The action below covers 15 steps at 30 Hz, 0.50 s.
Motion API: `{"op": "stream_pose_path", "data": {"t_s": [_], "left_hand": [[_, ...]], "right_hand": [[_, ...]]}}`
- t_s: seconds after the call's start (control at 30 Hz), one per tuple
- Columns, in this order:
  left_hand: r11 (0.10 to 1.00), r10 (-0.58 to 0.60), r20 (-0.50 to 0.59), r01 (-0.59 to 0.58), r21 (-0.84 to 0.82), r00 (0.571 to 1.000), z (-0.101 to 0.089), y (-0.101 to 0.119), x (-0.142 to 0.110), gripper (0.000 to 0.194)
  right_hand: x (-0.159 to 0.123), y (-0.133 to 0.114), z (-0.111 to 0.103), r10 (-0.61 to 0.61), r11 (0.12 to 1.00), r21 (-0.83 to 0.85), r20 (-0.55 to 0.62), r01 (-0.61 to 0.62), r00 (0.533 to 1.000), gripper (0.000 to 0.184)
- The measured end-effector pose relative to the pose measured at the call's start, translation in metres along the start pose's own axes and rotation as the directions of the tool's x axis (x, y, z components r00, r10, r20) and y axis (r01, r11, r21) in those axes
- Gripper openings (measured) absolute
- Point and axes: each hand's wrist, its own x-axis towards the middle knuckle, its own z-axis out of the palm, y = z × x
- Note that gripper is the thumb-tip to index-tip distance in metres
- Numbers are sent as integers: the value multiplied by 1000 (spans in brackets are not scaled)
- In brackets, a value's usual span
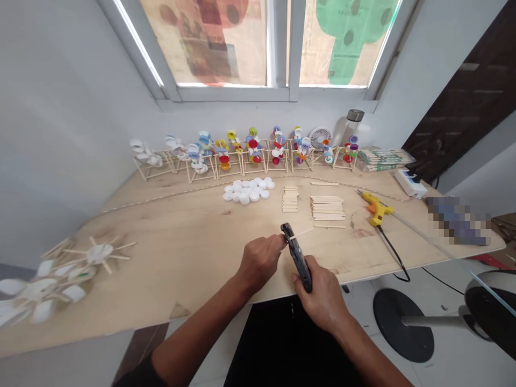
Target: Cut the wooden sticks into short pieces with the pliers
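My right hand (322,296) grips the handles of black cutting pliers (298,257) above the front edge of a plywood tabletop (193,231). My left hand (260,263) is closed at the pliers' jaws and pinches a thin wooden stick (301,235), which sticks out to the right of the jaws. Its pinched end is hidden by my fingers and the pliers. Two stacks of wooden sticks (327,208) (289,199) lie beyond my hands, and a pile of white bottle caps (245,191) lies to their left.
A row of stick frames with colored bottle caps (250,153) stands along the back wall. Stick-and-cap wheels (99,253) lie at left. At right are a yellow glue gun (377,208) with its cord, a power strip (409,184), and a pixelated object (457,220).
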Motion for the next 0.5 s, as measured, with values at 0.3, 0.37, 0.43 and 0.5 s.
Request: {"op": "stream_pose_path", "data": {"t_s": [0.3, 0.37, 0.43, 0.5], "left_hand": [[974, -122, 155, 148, -170, 980, -18, 10, 2, 22], [949, -158, 218, 209, -234, 963, -22, 11, 3, 20], [912, -195, 284, 280, -300, 939, -25, 11, 4, 17], [865, -223, 351, 350, -358, 909, -29, 11, 7, 15]], "right_hand": [[-7, 4, 1, -41, 998, 47, 12, 40, 999, 11], [-7, 4, 1, -45, 998, 52, 13, 44, 999, 11], [-7, 5, 1, -45, 998, 50, 12, 45, 999, 10], [-6, 5, 1, -49, 998, 46, 16, 48, 999, 9]]}}
